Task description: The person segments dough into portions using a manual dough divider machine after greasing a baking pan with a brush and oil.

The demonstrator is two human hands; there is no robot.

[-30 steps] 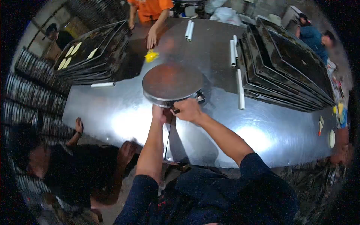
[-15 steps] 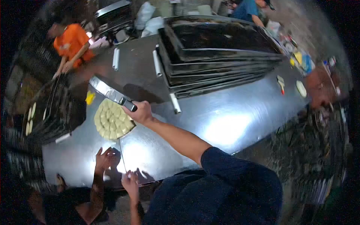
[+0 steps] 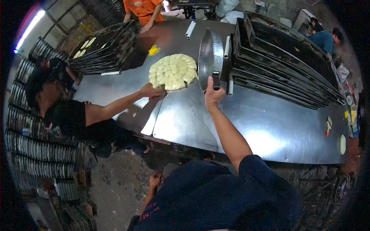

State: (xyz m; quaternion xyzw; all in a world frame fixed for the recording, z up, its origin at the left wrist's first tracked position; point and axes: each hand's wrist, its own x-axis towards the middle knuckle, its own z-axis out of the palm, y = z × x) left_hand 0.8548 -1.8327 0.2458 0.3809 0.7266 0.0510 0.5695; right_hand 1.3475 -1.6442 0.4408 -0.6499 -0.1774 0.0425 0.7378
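My right hand (image 3: 214, 95) grips the black handle of a round metal pan (image 3: 217, 52), held tilted on its side above the table. Just left of the pan lies a round, pale slab of dough pieces (image 3: 172, 71), packed together. My left hand (image 3: 155, 180) hangs low beside my body, below the table's front edge, with its fingers loosely curled and nothing visible in them. A co-worker's hand (image 3: 151, 91) touches the front left edge of the dough.
Stacked dark trays stand at the right (image 3: 277, 65) and left (image 3: 101, 54). White tubes (image 3: 190, 29) and a yellow scrap (image 3: 154, 50) lie on the metal table (image 3: 192, 115). A brush (image 3: 328, 126) lies far right. A person in orange (image 3: 143, 8) stands across the table.
The view has swung left and shifted. The pan in my right hand has moved from above the dough to its right side. My left hand has dropped lower, and the co-worker's hand has reached the dough.
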